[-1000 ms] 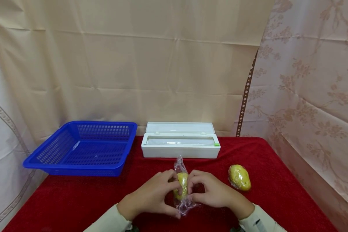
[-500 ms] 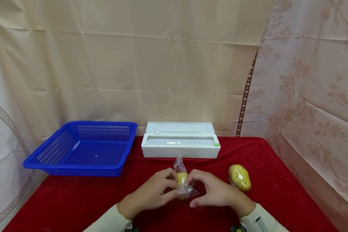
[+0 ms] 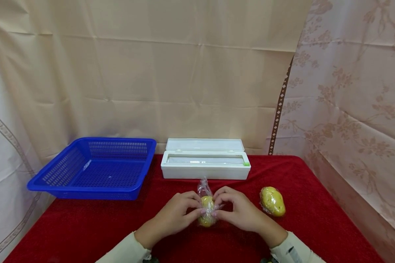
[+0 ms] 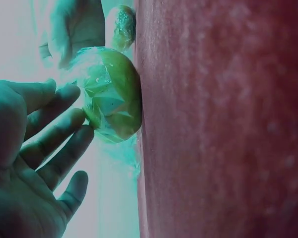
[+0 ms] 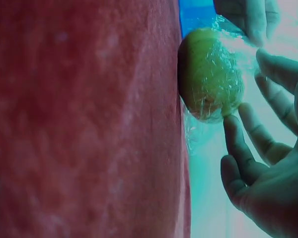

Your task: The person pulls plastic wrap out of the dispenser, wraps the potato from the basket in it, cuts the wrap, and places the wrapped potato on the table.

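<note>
A yellow potato [image 3: 206,221] lies on the red cloth between my hands, with clear plastic wrap [image 3: 203,189] around it. A loose tail of the wrap sticks out at its far end. My left hand [image 3: 175,215] pinches the wrap over the potato's top from the left, thumb near the index finger. From the right, my right hand [image 3: 238,211] pinches the wrap's other side close by. Both wrist views show the potato [image 4: 114,94] with creased film and fingertips at its upper side. A second wrapped potato [image 3: 272,201] rests apart, to the right.
Behind the hands stands a white plastic wrap dispenser [image 3: 205,172] with its lid raised and a green slider at its right end. A blue plastic basket [image 3: 95,194] sits at the back left. Curtains hang behind and beside the red-covered table [image 3: 95,226].
The near end of the wrap has been folded up over the potato. My left thumb has moved up, and my right hand has shifted back to the wrap, both thumbs now on top.
</note>
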